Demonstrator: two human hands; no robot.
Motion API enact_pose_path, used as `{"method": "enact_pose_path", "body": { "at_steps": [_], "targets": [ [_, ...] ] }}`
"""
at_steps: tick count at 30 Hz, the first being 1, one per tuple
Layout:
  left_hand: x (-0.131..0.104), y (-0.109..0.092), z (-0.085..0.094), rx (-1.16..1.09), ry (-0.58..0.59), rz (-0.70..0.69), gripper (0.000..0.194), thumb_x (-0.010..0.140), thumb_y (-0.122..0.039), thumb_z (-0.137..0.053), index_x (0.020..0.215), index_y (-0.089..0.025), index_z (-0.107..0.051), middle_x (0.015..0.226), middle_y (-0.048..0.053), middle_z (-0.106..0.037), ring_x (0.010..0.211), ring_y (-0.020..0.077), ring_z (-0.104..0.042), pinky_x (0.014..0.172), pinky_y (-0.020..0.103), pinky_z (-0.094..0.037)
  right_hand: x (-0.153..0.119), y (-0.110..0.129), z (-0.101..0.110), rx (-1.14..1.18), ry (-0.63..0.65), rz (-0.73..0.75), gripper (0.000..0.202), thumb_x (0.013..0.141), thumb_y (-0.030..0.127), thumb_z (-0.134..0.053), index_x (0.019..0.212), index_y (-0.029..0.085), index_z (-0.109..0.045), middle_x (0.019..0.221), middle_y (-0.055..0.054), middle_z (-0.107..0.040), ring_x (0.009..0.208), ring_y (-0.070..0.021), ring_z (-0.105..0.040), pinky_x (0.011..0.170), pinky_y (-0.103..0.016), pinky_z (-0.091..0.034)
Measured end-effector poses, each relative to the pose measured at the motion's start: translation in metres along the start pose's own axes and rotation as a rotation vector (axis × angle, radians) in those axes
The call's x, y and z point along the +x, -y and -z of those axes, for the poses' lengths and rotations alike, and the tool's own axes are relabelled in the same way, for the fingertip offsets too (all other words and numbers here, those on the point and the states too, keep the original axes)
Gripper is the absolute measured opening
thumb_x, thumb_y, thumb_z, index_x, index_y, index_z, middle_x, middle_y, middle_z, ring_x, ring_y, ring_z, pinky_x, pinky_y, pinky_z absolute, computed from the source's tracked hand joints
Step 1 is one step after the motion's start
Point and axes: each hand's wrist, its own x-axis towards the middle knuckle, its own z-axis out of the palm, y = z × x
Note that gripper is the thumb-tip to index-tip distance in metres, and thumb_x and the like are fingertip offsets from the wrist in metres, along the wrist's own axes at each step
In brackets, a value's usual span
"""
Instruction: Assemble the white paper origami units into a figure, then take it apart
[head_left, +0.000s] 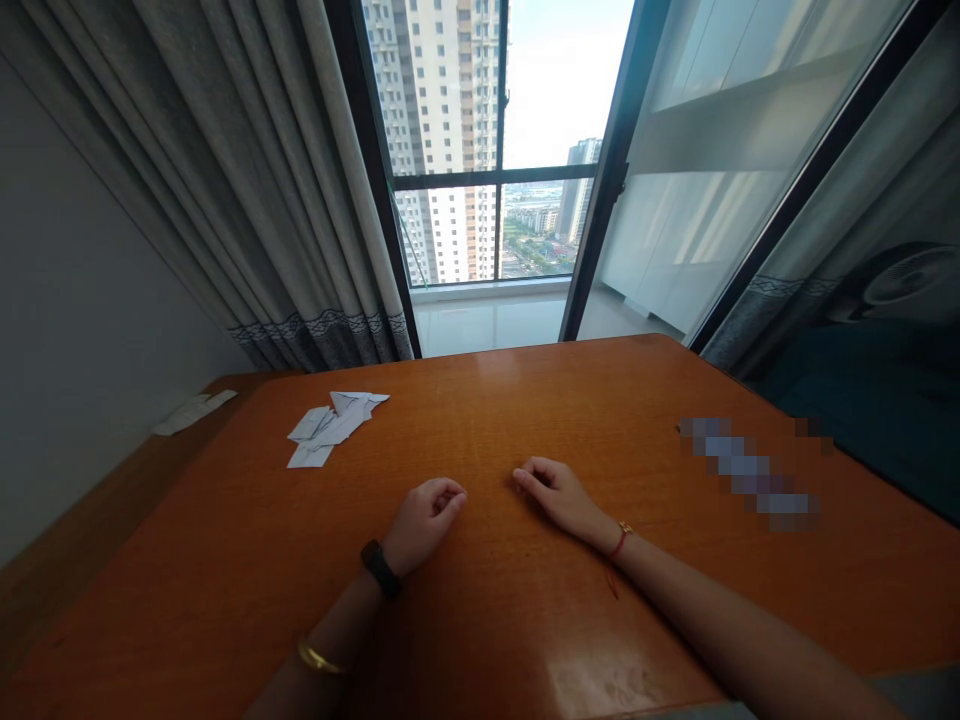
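My left hand (424,520) rests on the brown wooden table (495,620) near its middle, fingers loosely curled in and nothing visible in them. It wears a dark band at the wrist and a gold bangle lies further up the forearm. To its right, apart from it, my right hand (555,492) lies on the same tabletop, also curled, with no object showing. A red string bracelet (620,540) circles that wrist. Several white paper pieces (334,430), some folded, lie in an overlapping pile beyond my left hand.
More pale paper (195,411) lies by the wall at the far left. A blurred-out long item (750,470) is on the table's right side. Behind the table hang grey curtains (300,200), beside a dark-framed glass door (592,200). A fan (911,280) stands at far right.
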Motion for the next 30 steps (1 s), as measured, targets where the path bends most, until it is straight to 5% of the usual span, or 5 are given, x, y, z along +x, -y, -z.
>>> {"method": "enact_pose_path", "body": {
  "at_steps": [30],
  "targets": [
    [0.0016, 0.0029, 0.0024, 0.013, 0.001, 0.002, 0.025, 0.086, -0.037, -0.05, 0.089, -0.017, -0.065, 0.08, 0.003, -0.063, 0.069, 0.0145, -0.055, 0.063, 0.023, -0.043, -0.0017, -0.002, -0.0003, -0.15, 0.025, -0.001, 0.032, 0.087, 0.041, -0.05, 0.066, 0.017, -0.054, 0.066, 0.001, -0.054, 0.063, -0.0126, -0.047, 0.059, -0.024, -0.037]
  ]
}}
